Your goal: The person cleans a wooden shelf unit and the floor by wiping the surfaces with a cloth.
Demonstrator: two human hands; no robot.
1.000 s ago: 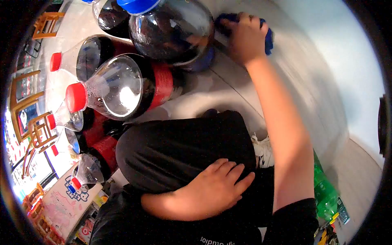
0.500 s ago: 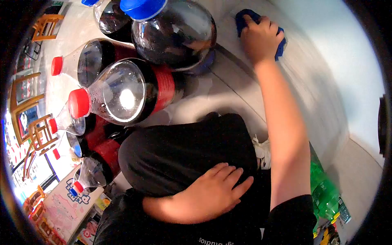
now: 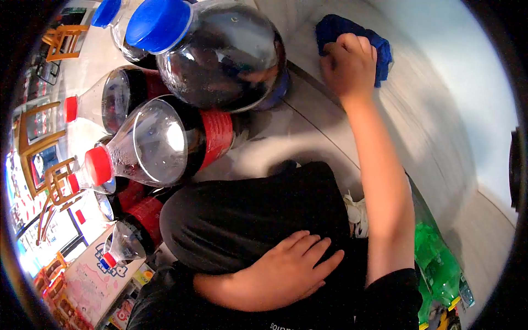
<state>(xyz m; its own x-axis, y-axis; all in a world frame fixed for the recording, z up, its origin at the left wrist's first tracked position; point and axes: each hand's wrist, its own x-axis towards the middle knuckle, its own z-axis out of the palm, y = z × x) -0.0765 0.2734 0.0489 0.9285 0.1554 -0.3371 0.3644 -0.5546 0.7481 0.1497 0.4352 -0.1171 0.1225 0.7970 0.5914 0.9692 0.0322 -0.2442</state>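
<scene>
My right hand [image 3: 350, 65] is closed on a dark blue cloth [image 3: 383, 58], pressed against a pale, streaked surface [image 3: 423, 104] beside the white wall. Its fingers curl into the cloth, and part of the cloth spreads out past the knuckles. Across my black-clothed lap lies my left hand [image 3: 286, 269], flat with the fingers apart and holding nothing. Left of my right arm, nearest to it, is a big round bottle of dark liquid [image 3: 225, 55] with a blue cap. A cola bottle [image 3: 159, 140] with a red cap and red label stands close to my knee.
More cola bottles [image 3: 104, 99] crowd the left side. Green bottles [image 3: 437, 258] stand at the lower right, by my elbow. Wooden chairs [image 3: 66, 43] are farther off at the left. A dark seam [image 3: 319, 126] runs between the floor and the pale surface.
The view has shifted slightly, so the bottles appear lower and farther left. My right hand has turned a little on the cloth, and more of the cloth shows. My left hand stays on my lap.
</scene>
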